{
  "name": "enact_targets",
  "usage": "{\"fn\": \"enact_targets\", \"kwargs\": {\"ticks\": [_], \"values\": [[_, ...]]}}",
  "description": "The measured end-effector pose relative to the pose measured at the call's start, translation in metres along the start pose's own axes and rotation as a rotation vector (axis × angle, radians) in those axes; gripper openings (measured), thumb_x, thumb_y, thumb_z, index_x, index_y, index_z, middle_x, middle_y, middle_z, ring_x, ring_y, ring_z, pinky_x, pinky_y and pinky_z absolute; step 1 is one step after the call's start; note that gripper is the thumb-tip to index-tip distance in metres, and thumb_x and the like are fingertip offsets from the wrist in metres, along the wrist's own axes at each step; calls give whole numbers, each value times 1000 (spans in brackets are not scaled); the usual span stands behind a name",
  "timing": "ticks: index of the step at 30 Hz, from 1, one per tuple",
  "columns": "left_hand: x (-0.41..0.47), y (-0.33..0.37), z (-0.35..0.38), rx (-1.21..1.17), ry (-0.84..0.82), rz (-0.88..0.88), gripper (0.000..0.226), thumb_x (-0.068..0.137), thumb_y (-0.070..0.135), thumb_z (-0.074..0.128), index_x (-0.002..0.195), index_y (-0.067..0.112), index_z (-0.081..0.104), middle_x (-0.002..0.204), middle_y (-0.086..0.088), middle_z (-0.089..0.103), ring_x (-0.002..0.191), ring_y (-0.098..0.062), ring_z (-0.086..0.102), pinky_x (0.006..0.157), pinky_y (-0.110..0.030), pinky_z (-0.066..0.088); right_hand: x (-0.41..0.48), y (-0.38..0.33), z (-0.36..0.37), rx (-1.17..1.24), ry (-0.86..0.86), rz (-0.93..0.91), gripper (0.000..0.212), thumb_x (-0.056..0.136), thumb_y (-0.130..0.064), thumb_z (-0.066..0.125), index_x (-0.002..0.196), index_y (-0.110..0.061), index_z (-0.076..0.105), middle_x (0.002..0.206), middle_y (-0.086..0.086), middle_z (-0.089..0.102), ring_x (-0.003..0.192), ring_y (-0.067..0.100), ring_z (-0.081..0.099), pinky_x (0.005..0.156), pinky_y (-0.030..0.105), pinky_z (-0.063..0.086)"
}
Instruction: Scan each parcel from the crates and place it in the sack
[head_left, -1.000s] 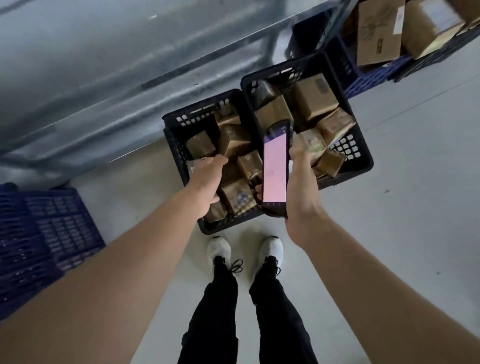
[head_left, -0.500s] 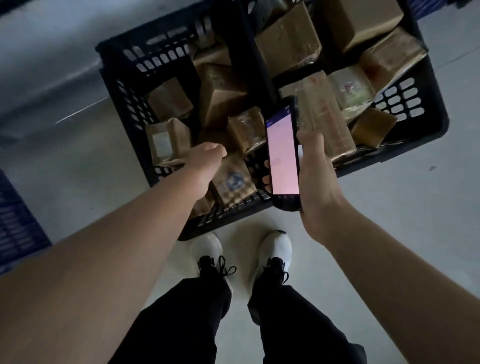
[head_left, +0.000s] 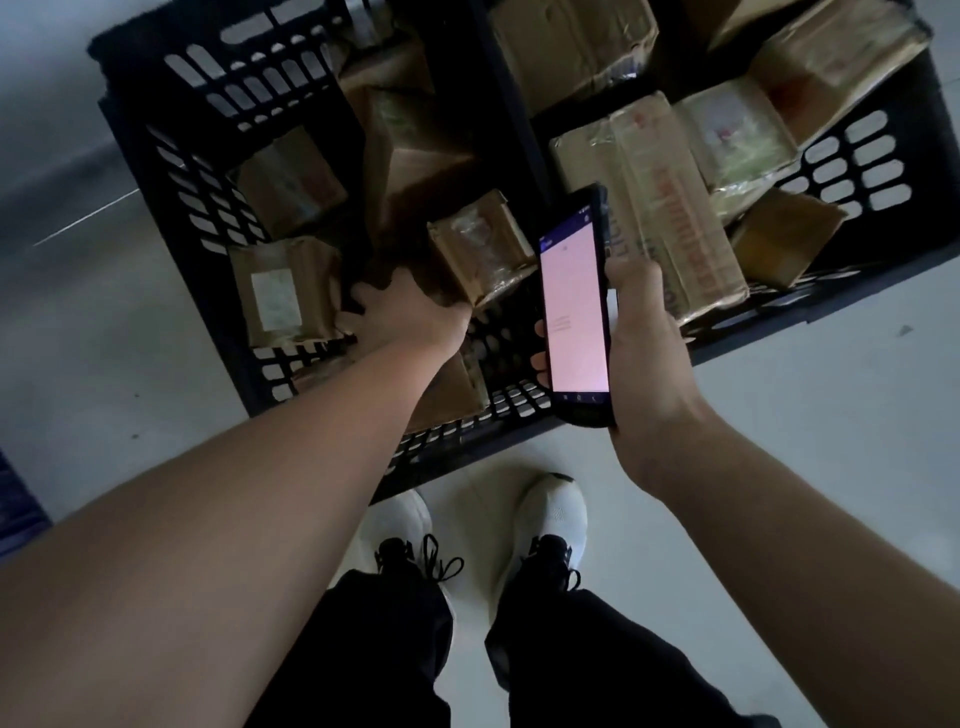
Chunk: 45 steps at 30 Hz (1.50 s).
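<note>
Two black plastic crates stand side by side on the floor, the left crate (head_left: 156, 156) and the right crate (head_left: 857, 171), both holding several brown cardboard parcels. My left hand (head_left: 410, 317) reaches down into the left crate between a parcel with a white label (head_left: 280, 291) and a taped parcel (head_left: 483, 249). Its fingers are hidden in the dark gap, so any grip is unclear. My right hand (head_left: 649, 353) grips a black handheld scanner (head_left: 574, 312) with a lit pink screen, held above the seam between the crates, over a long taped parcel (head_left: 654, 208). No sack is in view.
My white shoes (head_left: 550, 519) and black trousers stand on the pale grey floor just in front of the crates. A blue crate edge (head_left: 15, 514) shows at the far left.
The camera has dropped closer to the crates. My left hand has gone deeper into the left crate, its fingers now out of sight. The scanner stays in my right hand.
</note>
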<state>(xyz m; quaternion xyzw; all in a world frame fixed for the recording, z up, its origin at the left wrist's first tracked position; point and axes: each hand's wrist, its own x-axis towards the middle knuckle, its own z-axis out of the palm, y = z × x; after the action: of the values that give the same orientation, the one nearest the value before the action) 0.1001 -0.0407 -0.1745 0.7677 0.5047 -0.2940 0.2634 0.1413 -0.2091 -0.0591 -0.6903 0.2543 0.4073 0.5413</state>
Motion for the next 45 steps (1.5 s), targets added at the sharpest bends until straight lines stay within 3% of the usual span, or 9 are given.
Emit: {"fn": "enact_targets", "kwargs": {"ticks": [3,7,15,20,26,28,36,40,45], "values": [[-21,-2,-18,-69,45,-46,74,77,54,73,137,22,44,148,-21,31,137,-47,32,92,-50,44,-18,-4,-2,14,-2,29,48,107,-56,39,111,-24,75,111,18,78,81,24,72,71,35,53],[-53,-8,-52,-151,-53,-140,106,73,62,76,156,21,26,155,-22,33,142,-45,35,109,-56,44,-49,-18,-1,47,-20,46,55,105,-55,40,109,-11,74,95,17,76,76,26,64,68,37,46],[-133,-32,-137,-375,-108,72,104,77,25,90,161,25,28,129,0,44,82,-6,46,82,-26,46,-133,-58,1,63,-45,5,57,106,-55,38,119,-10,71,91,16,67,76,26,65,62,35,43],[-181,-52,-189,-399,-60,173,94,64,22,97,141,23,43,128,-5,29,90,-2,43,102,-22,44,-197,-84,11,76,-51,-24,67,93,-61,42,122,-9,71,99,22,71,78,29,64,58,34,43],[-231,-66,-254,-507,-42,375,123,62,13,99,156,38,24,140,2,28,132,-17,42,114,-39,47,-280,-137,23,42,-65,-118,58,105,-51,38,102,-8,76,87,16,67,76,28,62,71,40,44],[-252,-68,-280,-525,-53,420,125,64,8,96,154,52,20,136,2,27,127,-18,43,109,-37,47,-309,-158,27,59,-44,-144,58,105,-51,38,86,-19,82,84,11,73,76,29,64,73,41,47],[-350,-46,-385,-599,49,475,114,75,11,89,156,49,17,136,-8,28,119,-26,43,55,-16,49,-440,-246,28,33,34,-279,82,75,-76,46,129,-20,71,126,19,72,121,45,67,112,61,48],[-406,-34,-433,-677,146,570,114,71,27,96,154,48,20,135,-6,27,123,-26,42,97,-33,50,-494,-287,11,74,-42,-324,78,80,-73,47,123,-12,66,117,18,69,100,35,70,78,40,52],[-485,-26,-478,-671,350,672,123,62,41,101,156,38,22,133,-3,29,123,-18,39,110,-33,39,-558,-330,-24,45,-85,-441,79,82,-74,46,128,-14,70,111,13,76,100,33,71,91,48,52]]}}
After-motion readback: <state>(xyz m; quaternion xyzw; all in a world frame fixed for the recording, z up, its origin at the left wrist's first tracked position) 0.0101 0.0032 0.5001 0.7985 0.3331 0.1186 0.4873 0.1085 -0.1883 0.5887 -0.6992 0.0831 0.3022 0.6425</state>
